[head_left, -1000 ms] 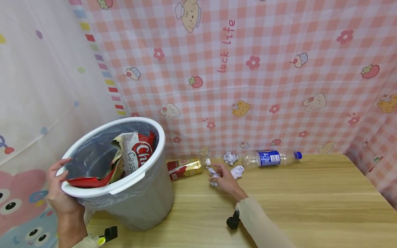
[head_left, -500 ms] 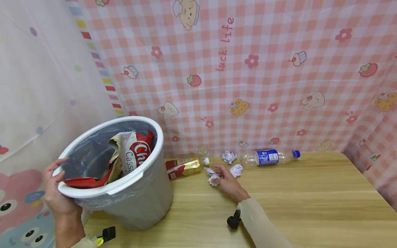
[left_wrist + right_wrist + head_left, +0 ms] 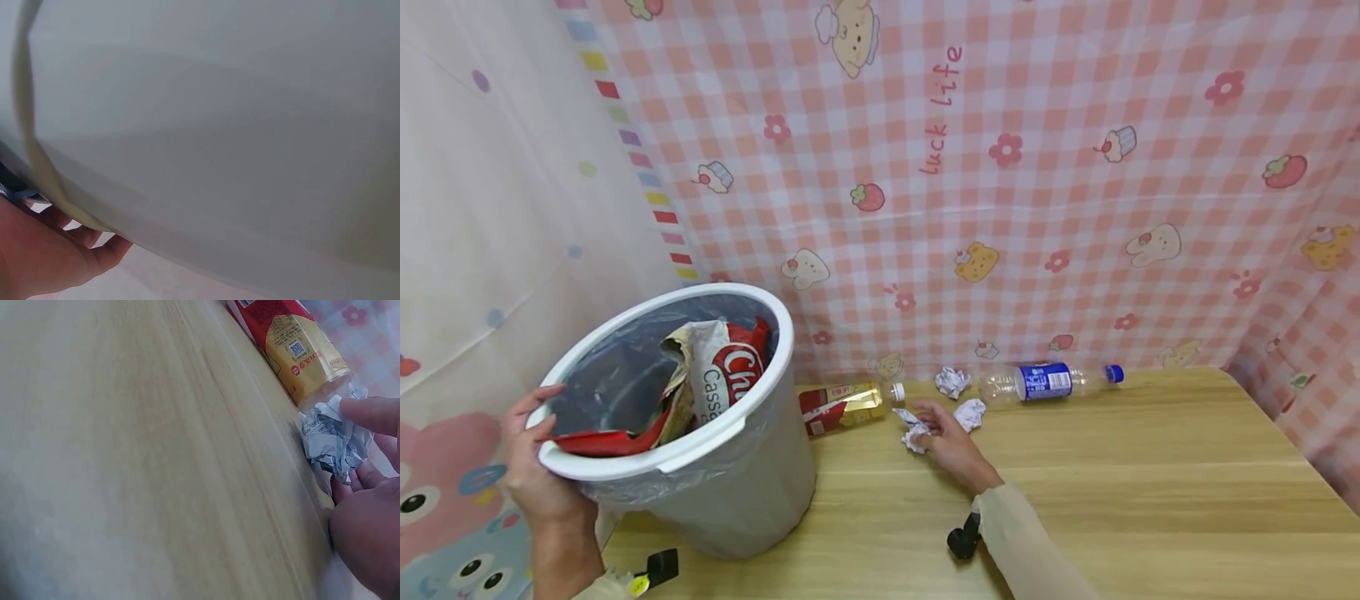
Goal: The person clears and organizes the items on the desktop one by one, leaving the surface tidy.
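At the left of the head view, my left hand (image 3: 535, 471) grips the white rim (image 3: 747, 293) of a grey trash bin (image 3: 775, 475), which leans toward me. Inside its clear liner lies a red and white snack bag (image 3: 711, 375). My right hand (image 3: 955, 450) pinches a crumpled paper ball (image 3: 334, 440) at the tabletop, thumb on one side and fingers on the other. Two more paper balls lie close by: one paper ball (image 3: 970, 413) right beside the hand, another paper ball (image 3: 952, 382) behind it.
A red and gold bottle (image 3: 850, 404) lies between the bin and my right hand, its white cap toward the hand. Farther right lies a clear bottle (image 3: 1047, 381) with a blue label. A checked cloth (image 3: 1037, 208) hangs behind the wooden table (image 3: 1135, 483).
The view has shifted slightly. My right hand stays at the paper ball, with its fingers drawn a little closer around it. My left hand still holds the rim.
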The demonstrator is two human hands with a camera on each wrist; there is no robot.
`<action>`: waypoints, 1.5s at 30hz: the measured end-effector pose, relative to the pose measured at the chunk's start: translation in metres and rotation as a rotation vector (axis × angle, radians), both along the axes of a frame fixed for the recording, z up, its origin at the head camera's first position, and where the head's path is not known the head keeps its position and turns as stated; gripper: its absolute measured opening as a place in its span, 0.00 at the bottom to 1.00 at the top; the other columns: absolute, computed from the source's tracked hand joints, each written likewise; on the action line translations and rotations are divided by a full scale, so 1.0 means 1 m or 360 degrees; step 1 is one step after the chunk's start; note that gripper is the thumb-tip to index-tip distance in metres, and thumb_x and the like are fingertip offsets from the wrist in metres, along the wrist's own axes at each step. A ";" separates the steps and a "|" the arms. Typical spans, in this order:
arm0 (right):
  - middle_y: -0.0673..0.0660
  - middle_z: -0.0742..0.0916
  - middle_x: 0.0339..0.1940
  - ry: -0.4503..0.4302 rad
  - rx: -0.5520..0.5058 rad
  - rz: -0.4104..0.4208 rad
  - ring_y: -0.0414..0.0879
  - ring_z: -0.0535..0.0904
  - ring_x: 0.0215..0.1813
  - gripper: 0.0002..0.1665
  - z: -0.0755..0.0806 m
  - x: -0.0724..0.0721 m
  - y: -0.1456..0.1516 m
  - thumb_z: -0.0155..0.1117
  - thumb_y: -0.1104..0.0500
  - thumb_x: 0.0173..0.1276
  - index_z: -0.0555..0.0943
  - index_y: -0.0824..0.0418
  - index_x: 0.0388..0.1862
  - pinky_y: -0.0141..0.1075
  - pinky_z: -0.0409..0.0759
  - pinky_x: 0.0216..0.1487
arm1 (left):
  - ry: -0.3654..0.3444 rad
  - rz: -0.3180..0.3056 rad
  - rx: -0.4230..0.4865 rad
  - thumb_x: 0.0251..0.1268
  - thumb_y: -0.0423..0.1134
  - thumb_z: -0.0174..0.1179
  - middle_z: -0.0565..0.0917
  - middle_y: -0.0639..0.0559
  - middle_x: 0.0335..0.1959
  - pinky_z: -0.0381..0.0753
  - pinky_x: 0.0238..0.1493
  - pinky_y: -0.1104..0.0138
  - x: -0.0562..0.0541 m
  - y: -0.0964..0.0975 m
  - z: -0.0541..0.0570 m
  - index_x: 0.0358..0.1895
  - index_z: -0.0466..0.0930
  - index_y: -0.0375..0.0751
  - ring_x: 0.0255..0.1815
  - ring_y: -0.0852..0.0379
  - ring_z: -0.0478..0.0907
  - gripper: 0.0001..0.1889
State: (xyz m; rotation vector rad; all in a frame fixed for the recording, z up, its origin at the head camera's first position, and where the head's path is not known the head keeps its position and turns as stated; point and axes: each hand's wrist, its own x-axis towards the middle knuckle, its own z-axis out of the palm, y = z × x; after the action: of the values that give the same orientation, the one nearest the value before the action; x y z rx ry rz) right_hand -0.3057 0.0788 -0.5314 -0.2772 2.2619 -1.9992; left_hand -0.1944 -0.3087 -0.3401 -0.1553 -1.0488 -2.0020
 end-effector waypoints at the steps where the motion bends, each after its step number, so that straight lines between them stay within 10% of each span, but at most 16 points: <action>1: 0.63 0.79 0.59 0.0001 0.0005 -0.0003 0.54 0.76 0.56 0.34 0.000 0.000 0.000 0.65 0.68 0.62 0.70 0.62 0.68 0.49 0.74 0.59 | 0.0006 -0.0003 -0.0008 0.66 0.30 0.40 0.74 0.34 0.53 0.76 0.48 0.66 0.000 0.000 0.000 0.48 0.74 0.26 0.52 0.45 0.73 0.16; 45: 0.62 0.79 0.63 -0.0111 -0.0083 -0.0058 0.56 0.75 0.62 0.29 0.009 -0.002 -0.002 0.62 0.66 0.66 0.72 0.61 0.67 0.48 0.74 0.61 | -0.0138 0.0061 -0.0141 0.68 0.32 0.36 0.74 0.38 0.54 0.74 0.49 0.68 0.003 -0.001 0.000 0.51 0.74 0.32 0.53 0.48 0.72 0.17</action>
State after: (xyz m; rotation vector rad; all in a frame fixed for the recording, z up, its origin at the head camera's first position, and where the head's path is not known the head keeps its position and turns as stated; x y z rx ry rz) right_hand -0.3077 0.0772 -0.5226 -0.1694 2.1910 -2.0547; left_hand -0.1916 -0.3101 -0.3399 -0.0953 -1.1881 -1.9434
